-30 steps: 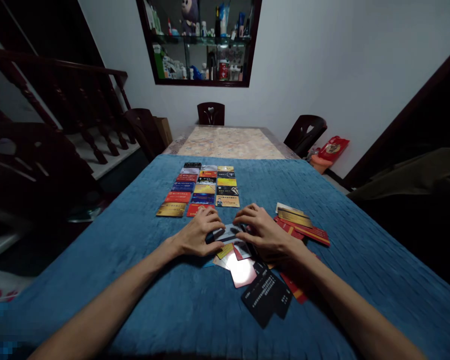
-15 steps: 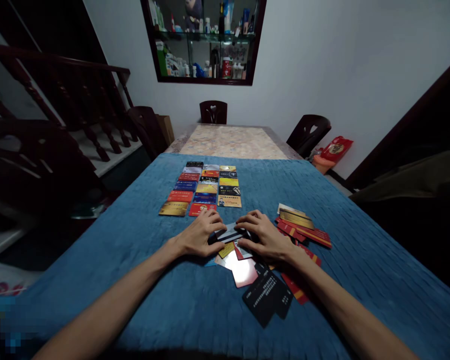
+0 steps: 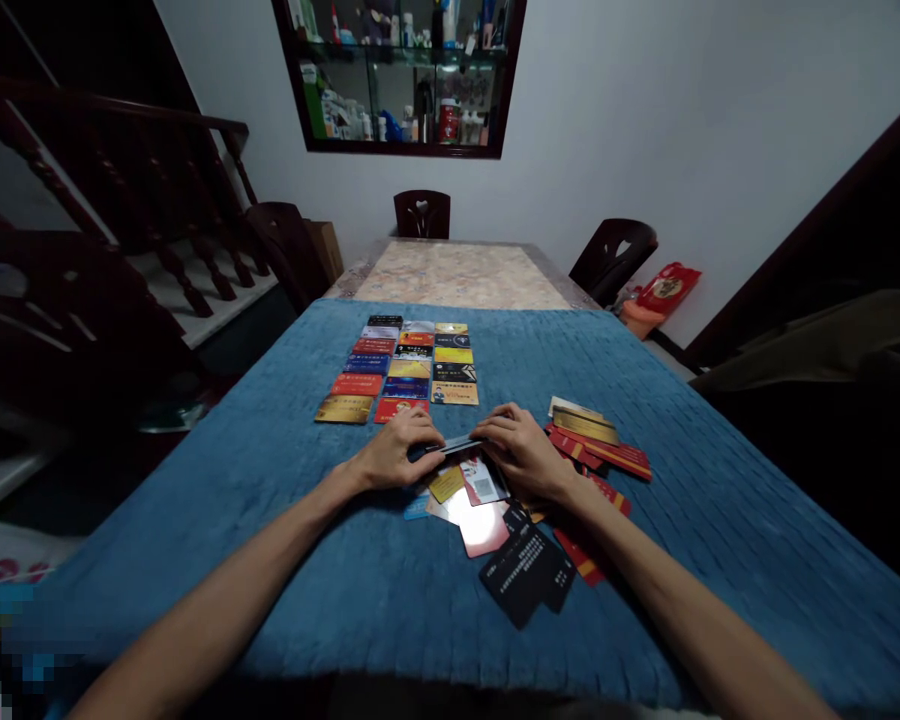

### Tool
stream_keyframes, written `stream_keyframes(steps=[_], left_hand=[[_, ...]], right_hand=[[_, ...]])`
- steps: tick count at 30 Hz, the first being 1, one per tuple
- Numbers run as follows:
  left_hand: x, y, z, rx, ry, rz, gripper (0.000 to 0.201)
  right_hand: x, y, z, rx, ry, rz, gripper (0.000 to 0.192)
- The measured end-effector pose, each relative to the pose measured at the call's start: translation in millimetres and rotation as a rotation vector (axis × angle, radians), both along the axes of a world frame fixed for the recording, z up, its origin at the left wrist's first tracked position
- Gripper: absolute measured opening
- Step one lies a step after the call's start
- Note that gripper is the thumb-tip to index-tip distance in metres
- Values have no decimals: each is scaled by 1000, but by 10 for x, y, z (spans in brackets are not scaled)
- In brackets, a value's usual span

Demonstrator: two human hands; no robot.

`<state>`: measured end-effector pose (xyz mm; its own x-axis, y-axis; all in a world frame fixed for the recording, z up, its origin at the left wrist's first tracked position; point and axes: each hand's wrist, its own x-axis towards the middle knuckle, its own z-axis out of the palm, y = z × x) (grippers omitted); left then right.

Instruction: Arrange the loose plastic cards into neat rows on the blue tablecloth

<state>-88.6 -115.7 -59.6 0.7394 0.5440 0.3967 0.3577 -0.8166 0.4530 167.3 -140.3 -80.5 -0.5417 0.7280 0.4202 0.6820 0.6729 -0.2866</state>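
My left hand [image 3: 394, 455] and my right hand [image 3: 521, 452] hold one thin card [image 3: 454, 445] between them by its two ends, just above a loose heap of cards [image 3: 487, 520] on the blue cloth [image 3: 285, 560]. The card is seen nearly edge-on, so its face is hidden. Beyond my hands lie three neat columns of cards [image 3: 409, 365], face up. A black card with white print [image 3: 521, 572] lies nearest to me in the heap.
A second spread of red and gold cards [image 3: 596, 445] lies right of my right hand. Beyond the cloth is a bare patterned tabletop [image 3: 457, 275] with dark chairs [image 3: 420, 213] around it. A stair railing [image 3: 105, 200] runs along the left; a wall cabinet [image 3: 401, 75] hangs ahead.
Both hands have lifted the card off the heap and tipped it, so it now shows edge-on. More of the cards underneath is uncovered.
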Motion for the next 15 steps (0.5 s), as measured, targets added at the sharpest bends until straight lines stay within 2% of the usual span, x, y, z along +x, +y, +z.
stream_keyframes(steps=[5,15], left_hand=[[18,36,-6,-15,-88,61,21],[26,91,-94,79,-176,174,20]], right_hand=[[10,56,-41,24,77,-39,25],[-16,147,-95,19,90,-144,28]])
